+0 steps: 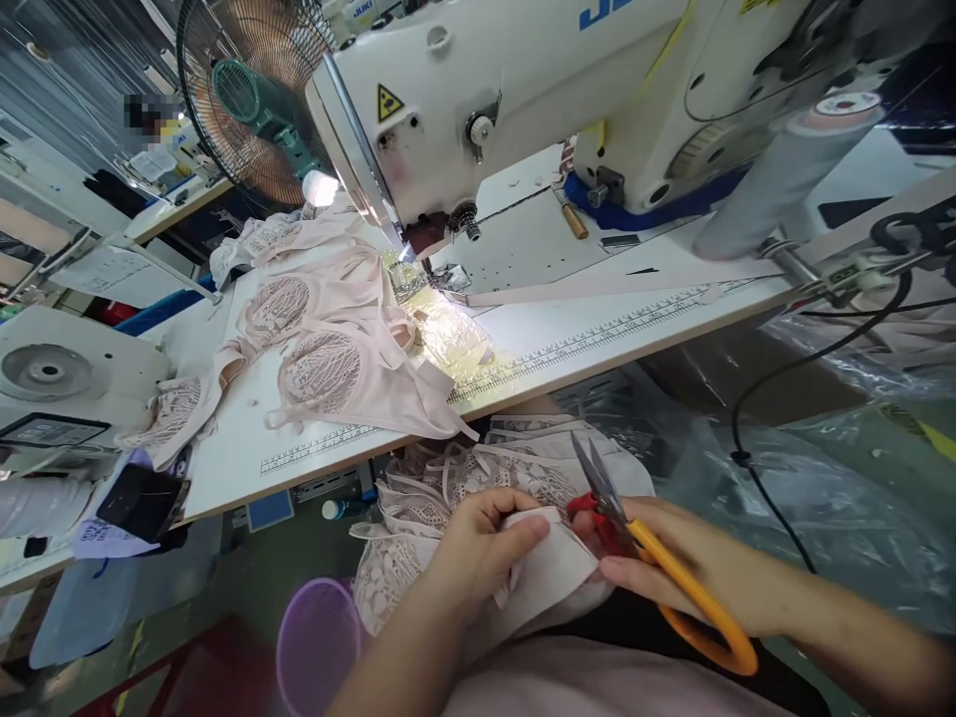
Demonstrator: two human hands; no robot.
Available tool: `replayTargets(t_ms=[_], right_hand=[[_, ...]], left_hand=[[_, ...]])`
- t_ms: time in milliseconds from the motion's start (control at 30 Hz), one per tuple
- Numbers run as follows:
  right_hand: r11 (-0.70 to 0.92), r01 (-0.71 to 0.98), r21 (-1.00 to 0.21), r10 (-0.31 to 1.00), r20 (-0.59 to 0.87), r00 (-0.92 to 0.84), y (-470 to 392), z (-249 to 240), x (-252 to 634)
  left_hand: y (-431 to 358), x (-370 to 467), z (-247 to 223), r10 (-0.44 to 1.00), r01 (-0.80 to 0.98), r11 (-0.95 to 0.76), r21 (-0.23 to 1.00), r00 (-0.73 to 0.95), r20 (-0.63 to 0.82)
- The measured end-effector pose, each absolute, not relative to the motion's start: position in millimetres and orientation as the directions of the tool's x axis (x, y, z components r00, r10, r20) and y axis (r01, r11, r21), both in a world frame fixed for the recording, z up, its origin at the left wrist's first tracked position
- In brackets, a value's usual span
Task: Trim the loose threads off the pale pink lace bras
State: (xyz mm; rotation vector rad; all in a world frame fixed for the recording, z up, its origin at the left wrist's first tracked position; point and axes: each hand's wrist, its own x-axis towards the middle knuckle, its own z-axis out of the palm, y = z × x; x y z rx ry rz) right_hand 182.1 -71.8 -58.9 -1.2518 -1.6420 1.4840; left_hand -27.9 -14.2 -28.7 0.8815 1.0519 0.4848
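Below the worktop [523, 349] edge, left hand [478, 548] fingers pinch the pale fabric piece [549, 573], long axis toward 3 o'clock, where right hand [672, 563] grips orange-handled scissors [642, 543], blades barely parted.

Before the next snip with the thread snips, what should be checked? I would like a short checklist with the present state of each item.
1. Left hand pinches the pale fabric piece firmly: ok.
2. Right hand grips the orange-handled snips: ok.
3. Blades open and pointing up, away from the body: ok.
4. Left fingers away from the blade tips: ok, the tips stand above the fabric.
5. Thread to be cut is visible: cannot tell, too fine to see.
6. Lace pieces on the lap are out of the blades' way: cannot tell, they lie directly behind the blades.
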Motion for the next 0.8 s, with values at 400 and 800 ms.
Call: replayTargets(t_ms=[400,800], right_hand=[[0.101,0.557,-0.824,0.775,-0.286,-0.563,-69.5,-35.7,214.0],[0.052,0.636,-0.770,0.826,-0.325,-0.461,-74.6,-35.6,210.2]], left_hand=[[-16.9,-22.4,-29.3,0.699,0.143,0.582,0.800,0.415,-0.582],[-15.6,-14.4,-22.4,0.682,0.214,0.613,0.761,0.343,-0.646]])
